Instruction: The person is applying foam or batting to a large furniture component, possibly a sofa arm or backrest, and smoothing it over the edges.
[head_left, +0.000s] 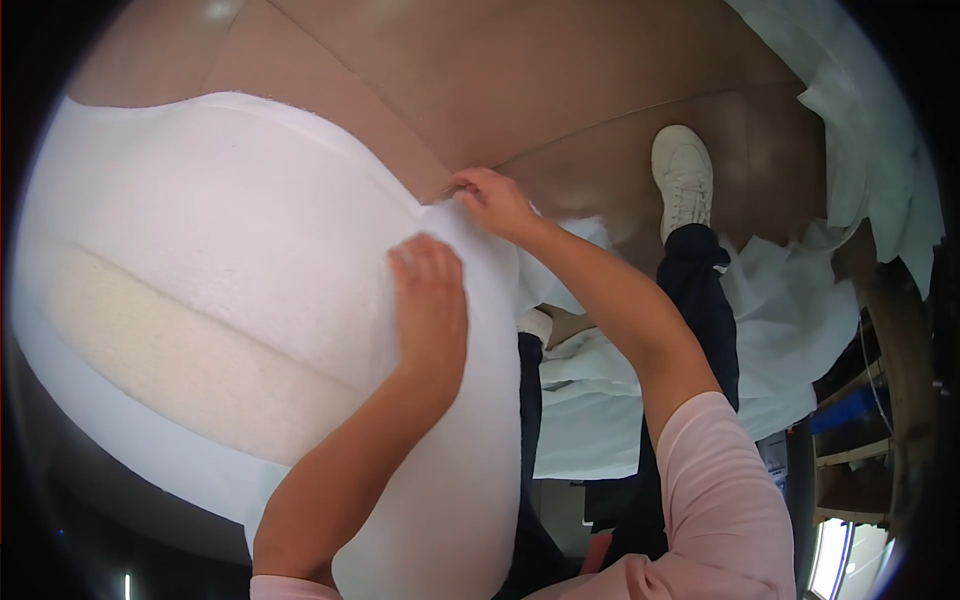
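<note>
A large padded piece covered in white wadding [250, 190] fills the left side, with a wavy far edge and a cream-coloured strip [200, 350] running across it. My left hand [430, 300] lies on the white surface near its right side, palm down with the fingers extended and slightly blurred. Just beyond it, my right hand [492, 203] pinches the wadding at the far right corner, fingers bent and pressed together. The fingertips of the right hand partly cover the bit they grip. Over the right side, the wadding curves down beside my leg.
Brown floor [560, 80] with seam lines lies beyond. My right foot in a white shoe [684, 180] stands on it. Loose white sheeting [780, 320] is heaped around my legs, and more sheeting [870, 130] hangs at the far right. A wooden frame [905, 400] stands at the right edge.
</note>
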